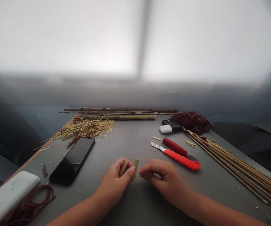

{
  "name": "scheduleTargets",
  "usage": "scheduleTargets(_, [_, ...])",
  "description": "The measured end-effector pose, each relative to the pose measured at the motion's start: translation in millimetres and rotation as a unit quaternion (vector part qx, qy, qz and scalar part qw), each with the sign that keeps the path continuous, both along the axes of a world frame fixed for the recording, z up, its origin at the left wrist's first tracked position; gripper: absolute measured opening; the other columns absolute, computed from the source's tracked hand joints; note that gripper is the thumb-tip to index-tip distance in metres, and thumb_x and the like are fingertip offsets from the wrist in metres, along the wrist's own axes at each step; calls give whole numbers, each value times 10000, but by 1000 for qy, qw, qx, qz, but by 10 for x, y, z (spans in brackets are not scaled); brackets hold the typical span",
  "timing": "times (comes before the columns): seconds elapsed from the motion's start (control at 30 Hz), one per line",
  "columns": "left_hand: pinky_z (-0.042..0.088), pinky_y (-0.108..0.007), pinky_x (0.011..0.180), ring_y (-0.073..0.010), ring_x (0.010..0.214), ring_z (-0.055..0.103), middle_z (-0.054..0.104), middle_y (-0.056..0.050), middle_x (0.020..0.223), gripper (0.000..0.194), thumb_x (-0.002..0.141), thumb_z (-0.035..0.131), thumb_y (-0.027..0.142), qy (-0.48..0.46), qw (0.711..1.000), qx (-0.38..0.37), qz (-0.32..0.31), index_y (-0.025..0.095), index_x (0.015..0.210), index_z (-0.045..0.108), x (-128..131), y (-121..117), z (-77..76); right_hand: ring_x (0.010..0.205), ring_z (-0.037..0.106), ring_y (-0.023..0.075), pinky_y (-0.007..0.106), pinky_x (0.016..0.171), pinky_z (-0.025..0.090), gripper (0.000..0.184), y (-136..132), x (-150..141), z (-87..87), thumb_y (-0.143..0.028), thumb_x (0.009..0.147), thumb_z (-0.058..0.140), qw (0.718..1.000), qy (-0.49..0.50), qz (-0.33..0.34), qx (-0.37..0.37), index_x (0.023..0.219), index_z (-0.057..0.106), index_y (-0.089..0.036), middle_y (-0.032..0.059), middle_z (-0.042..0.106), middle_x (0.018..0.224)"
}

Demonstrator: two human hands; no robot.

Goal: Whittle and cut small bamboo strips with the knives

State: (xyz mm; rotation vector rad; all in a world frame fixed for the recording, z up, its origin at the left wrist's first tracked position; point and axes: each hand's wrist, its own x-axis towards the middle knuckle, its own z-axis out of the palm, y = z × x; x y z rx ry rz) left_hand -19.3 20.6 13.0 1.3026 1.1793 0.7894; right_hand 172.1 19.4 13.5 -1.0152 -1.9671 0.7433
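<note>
My left hand (117, 175) is closed around a short split bamboo piece (123, 168), whose upper end shows between thumb and fingers. A second short bamboo strip (135, 169) stands nearly upright by the left thumb tip; whether that thumb touches it, I cannot tell. Just right of this strip is my right hand (161, 177), its fingers bent and the tips drawn together. Anything between those tips is hidden. Beyond the right hand lie an orange-red utility knife (181, 158) with its blade out and a dark red-handled knife (175, 146).
Phone (73, 161), white power bank (14, 196) and brown cord (35, 201) lie left. Bamboo shavings (90, 128) are heaped behind them. Bamboo poles (135, 117) cross the back. A white case (165, 129), brown cord bundle (193, 121) and thin canes (234, 161) occupy the right.
</note>
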Motion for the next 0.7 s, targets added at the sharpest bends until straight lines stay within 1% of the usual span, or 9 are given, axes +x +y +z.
scheduleTargets(0.13, [283, -253, 547, -128, 576, 330, 417, 63, 619, 405, 765, 569, 612, 34, 999, 10, -9, 215, 766, 487, 7, -3, 35, 669, 661, 137, 223, 612, 531, 145, -22, 11, 24, -219, 922, 596, 999, -12, -13, 44, 993, 723, -210, 18, 736, 780])
scheduleTargets(0.23, [297, -253, 559, -133, 595, 352, 426, 57, 614, 391, 754, 577, 592, 43, 999, 20, -10, 213, 743, 483, 22, -7, 74, 623, 627, 123, 210, 570, 509, 155, -31, 21, 70, -193, 942, 561, 994, -23, -13, 102, 939, 715, -209, 10, 703, 737])
scheduleTargets(0.3, [306, -250, 564, -134, 605, 374, 442, 52, 618, 384, 727, 613, 572, 34, 999, 18, -21, 207, 738, 493, 32, -24, 97, 608, 620, 121, 206, 548, 506, 146, -26, 32, 88, -200, 948, 565, 991, -13, -34, 128, 919, 707, -212, 8, 690, 722])
scheduleTargets(0.4, [297, -249, 561, -129, 606, 389, 485, 40, 663, 378, 704, 660, 534, 6, 999, 5, -43, 183, 810, 571, 32, -62, 102, 671, 684, 145, 217, 594, 558, 82, -9, 47, 78, -240, 927, 622, 990, 20, -74, 118, 965, 689, -214, 20, 726, 772])
scheduleTargets(0.47, [282, -251, 556, -124, 608, 382, 538, 17, 723, 394, 730, 646, 516, -18, 999, -10, -41, 165, 909, 639, 22, -75, 77, 708, 718, 159, 232, 643, 587, 98, -3, 52, 64, -257, 914, 648, 991, 36, -80, 97, 995, 680, -213, 24, 747, 800])
scheduleTargets(0.53, [268, -251, 546, -118, 606, 365, 589, -15, 800, 432, 750, 616, 514, -68, 997, -37, -28, 156, 981, 684, 11, -65, 44, 710, 724, 161, 236, 655, 593, 89, -2, 54, 60, -261, 919, 646, 993, 36, -70, 86, 982, 685, -212, 26, 754, 806])
scheduleTargets(0.6, [248, -250, 521, -111, 590, 335, 610, -42, 842, 469, 724, 620, 535, -128, 989, -76, -18, 148, 974, 709, 7, -36, 19, 691, 709, 152, 229, 639, 579, 86, -4, 53, 67, -249, 941, 618, 994, 19, -49, 96, 925, 693, -210, 23, 747, 787])
scheduleTargets(0.7, [231, -250, 495, -111, 582, 307, 606, -57, 817, 498, 677, 655, 576, -183, 977, -113, -14, 137, 905, 717, 16, 6, 7, 646, 653, 128, 216, 605, 541, 173, -4, 47, 81, -200, 980, 549, 988, -9, -9, 151, 865, 678, -208, 9, 702, 735])
